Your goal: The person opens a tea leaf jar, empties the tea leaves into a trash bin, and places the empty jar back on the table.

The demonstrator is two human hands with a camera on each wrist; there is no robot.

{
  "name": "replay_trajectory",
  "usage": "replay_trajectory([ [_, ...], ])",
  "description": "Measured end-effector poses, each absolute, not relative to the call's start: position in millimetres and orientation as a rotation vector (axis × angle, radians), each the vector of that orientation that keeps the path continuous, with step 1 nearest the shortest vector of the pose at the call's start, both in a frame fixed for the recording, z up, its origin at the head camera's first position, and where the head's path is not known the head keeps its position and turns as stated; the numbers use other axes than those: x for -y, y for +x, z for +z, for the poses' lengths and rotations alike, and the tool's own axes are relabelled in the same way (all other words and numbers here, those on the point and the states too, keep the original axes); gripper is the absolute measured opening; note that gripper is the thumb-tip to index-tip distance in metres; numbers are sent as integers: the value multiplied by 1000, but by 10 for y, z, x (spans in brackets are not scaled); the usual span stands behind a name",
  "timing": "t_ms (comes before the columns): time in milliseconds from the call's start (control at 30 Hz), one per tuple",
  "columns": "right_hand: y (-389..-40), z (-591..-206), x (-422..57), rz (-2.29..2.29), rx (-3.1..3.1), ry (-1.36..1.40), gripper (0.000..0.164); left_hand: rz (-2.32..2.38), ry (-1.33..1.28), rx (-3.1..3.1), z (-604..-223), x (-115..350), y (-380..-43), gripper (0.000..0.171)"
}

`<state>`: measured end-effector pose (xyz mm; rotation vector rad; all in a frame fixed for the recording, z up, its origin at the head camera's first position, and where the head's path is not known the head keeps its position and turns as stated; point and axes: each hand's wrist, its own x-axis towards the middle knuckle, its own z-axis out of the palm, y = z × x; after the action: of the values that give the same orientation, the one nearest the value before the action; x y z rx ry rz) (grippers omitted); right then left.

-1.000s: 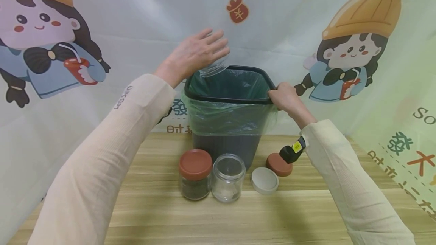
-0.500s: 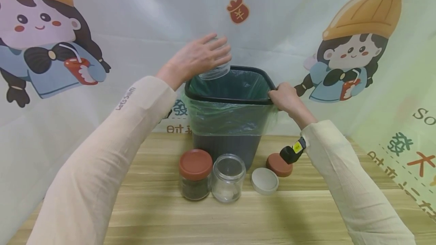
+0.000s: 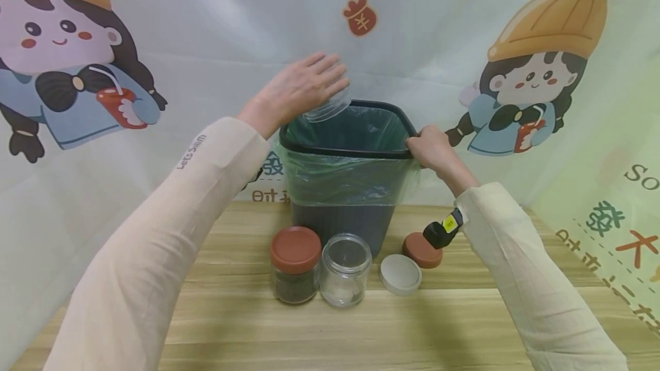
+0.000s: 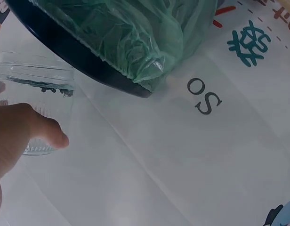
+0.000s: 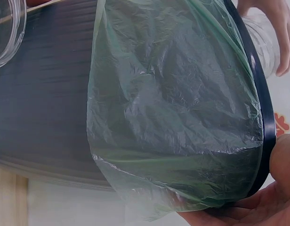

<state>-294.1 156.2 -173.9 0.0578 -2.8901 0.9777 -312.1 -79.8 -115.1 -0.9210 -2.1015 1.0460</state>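
My left hand [image 3: 304,86] grips a clear jar [image 3: 330,109] above the back left of a dark trash bin [image 3: 337,222]. The jar is tipped mouth-down. In the left wrist view, dark bits cling inside the jar [image 4: 58,88] near its mouth, and my thumb lies across its side. A green bag [image 3: 350,182] lines the bin and folds over its black rim. My right hand [image 3: 433,145] holds the rim at the right corner, with the thumb on the rim and fingers under the bag's edge in the right wrist view. The bin's bottom is hidden.
Before the bin stand a jar [image 3: 296,282] of dark contents with a red-brown lid [image 3: 296,249] and an open clear jar [image 3: 344,273]. A white lid [image 3: 400,275] and another red-brown lid [image 3: 420,249] lie right of them on the wooden table [image 3: 309,336]. A printed cloth [image 3: 216,44] hangs behind.
My left hand has sunk slightly and edged right with the jar, whose tilt varies between frames. The right hand stays on the bin rim; the other jars and lids have not moved.
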Motion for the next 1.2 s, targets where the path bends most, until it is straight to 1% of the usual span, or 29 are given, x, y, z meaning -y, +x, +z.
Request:
replay_trajectory([
  [233,-2933,-1746,-1565,988,2884,76,17,733,-894,2212,-1175,846,-3134,54],
  [300,-2931,-1746,-1565,988,2882,78,18,646,-874,2229,-1180,864,-3134,55],
  [367,-2927,-1746,-1566,991,2880,78,19,571,-846,2265,-1180,878,-3133,60],
  [433,-2920,-1742,-1565,994,2877,79,19,502,-806,2326,-1175,893,-3128,68],
  [567,-2915,-1743,-1568,998,2877,73,21,300,-680,2495,-1163,912,-3116,81],
  [767,-2917,-1763,-1577,1025,2875,53,23,-158,-535,2592,-1196,965,-3089,91],
  [967,-2914,-1791,-1599,1082,2847,57,28,-522,-447,2538,-1288,1009,-3078,96],
  [1200,-2906,-1819,-1646,1162,2812,121,37,-953,-338,2451,-1373,1043,-3036,92],
])
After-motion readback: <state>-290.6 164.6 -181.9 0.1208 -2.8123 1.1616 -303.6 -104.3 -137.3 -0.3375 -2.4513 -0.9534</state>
